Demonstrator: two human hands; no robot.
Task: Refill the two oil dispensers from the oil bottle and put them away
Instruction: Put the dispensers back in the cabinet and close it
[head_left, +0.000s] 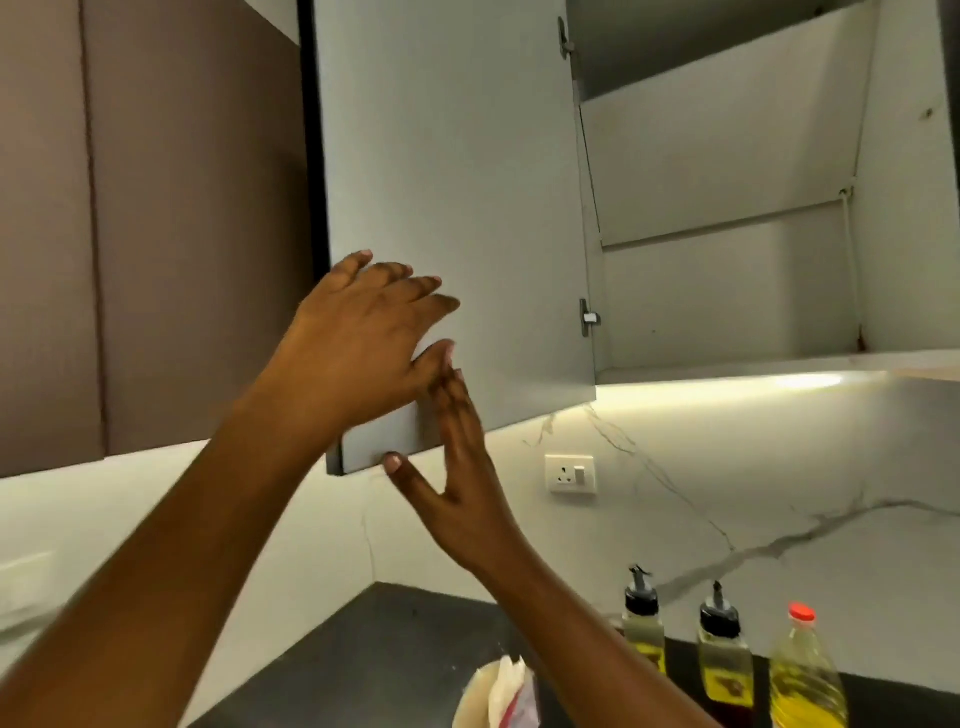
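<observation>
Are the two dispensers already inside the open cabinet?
No, the left dispenser and right dispenser stand on the counter beside the oil bottle.

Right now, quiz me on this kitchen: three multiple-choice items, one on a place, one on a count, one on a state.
1. Where is the oil bottle?
A) on the countertop, right of both oil dispensers
B) on the floor
C) between the dispensers

2. How many oil dispensers stand there?
A) one
B) two
C) three

3. The cabinet door is:
A) shut
B) open
C) missing

Key:
1 A: the red-capped bottle stands rightmost in the row on the countertop.
2 B: two dark-spouted dispensers stand left of the bottle.
3 B: it stands swung out, with the left hand and right hand at its lower corner.
</observation>
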